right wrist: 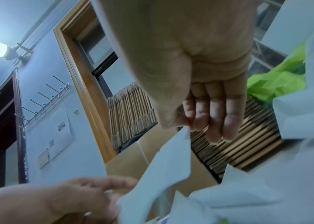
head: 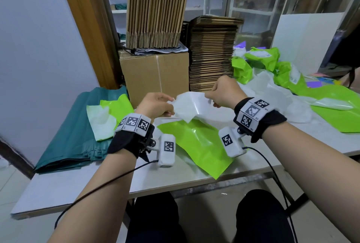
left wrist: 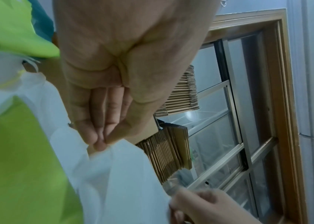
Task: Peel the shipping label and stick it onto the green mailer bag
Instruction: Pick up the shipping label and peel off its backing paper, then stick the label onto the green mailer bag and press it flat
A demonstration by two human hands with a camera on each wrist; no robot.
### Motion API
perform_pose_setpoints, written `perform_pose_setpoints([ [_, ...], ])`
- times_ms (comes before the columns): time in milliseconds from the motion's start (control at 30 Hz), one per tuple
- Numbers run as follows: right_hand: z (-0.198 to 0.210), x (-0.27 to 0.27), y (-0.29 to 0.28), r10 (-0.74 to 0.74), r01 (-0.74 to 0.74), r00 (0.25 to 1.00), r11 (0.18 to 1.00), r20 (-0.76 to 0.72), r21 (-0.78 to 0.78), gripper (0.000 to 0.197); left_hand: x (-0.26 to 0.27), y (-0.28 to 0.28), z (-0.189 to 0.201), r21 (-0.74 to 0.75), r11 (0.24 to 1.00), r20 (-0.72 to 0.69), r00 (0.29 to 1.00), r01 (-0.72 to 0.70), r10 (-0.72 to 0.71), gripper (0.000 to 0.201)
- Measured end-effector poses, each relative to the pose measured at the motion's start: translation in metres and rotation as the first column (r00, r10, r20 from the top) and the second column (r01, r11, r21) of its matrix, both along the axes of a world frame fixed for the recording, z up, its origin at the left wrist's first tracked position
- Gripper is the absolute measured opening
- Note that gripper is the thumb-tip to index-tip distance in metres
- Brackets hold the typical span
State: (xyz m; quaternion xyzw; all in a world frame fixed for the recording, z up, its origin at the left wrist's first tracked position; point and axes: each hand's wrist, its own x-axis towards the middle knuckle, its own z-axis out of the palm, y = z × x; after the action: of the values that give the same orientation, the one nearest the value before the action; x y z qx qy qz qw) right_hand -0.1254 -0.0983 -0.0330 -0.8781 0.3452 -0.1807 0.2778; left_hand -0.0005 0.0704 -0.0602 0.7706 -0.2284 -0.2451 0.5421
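Both hands hold a white shipping label (head: 191, 107) in the air above the table. My left hand (head: 155, 105) pinches its left end between thumb and fingertips (left wrist: 102, 141). My right hand (head: 224, 91) pinches the upper right corner (right wrist: 186, 130), thumb against forefinger. The sheet (right wrist: 169, 160) curls and hangs between them; I cannot tell label from backing. Right below lies a flat bright green mailer bag (head: 196, 145) on the table, also seen in the left wrist view as the green mailer (left wrist: 18, 159).
A dark green stack of bags (head: 74, 131) with a green bag and white sheet on top lies at the left. Cardboard boxes (head: 155, 75) and flattened cartons (head: 212, 53) stand behind. More green mailers (head: 288, 75) and white backing sheets (head: 272, 94) crowd the right of the table (head: 175, 176).
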Motion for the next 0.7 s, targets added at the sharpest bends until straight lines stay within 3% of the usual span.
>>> perform_pose_setpoints([
  [100, 0.005, -0.006, -0.011, -0.042, 0.04, 0.999, 0.997, -0.024, -0.062, 0.02, 0.01, 0.007, 0.002, 0.04, 0.998, 0.016, 0.999, -0.053, 0.052, 0.034],
  [467, 0.018, -0.022, -0.037, -0.199, 0.191, 0.98, 0.954, -0.01, -0.232, 0.031, 0.05, 0.038, 0.01, 0.125, 0.965, 0.066, 0.973, -0.229, 0.222, 0.012],
  [600, 0.021, -0.022, -0.035, -0.17, 0.183, 0.983, 0.952, 0.075, -0.245, 0.023, 0.064, 0.048, 0.012, 0.168, 0.932, 0.105, 0.946, -0.32, 0.306, 0.017],
  [700, 0.023, -0.018, -0.026, -0.088, 0.111, 0.991, 0.96, 0.103, -0.257, 0.025, 0.057, 0.047, 0.018, 0.3, 0.922, 0.128, 0.968, -0.243, 0.214, 0.027],
])
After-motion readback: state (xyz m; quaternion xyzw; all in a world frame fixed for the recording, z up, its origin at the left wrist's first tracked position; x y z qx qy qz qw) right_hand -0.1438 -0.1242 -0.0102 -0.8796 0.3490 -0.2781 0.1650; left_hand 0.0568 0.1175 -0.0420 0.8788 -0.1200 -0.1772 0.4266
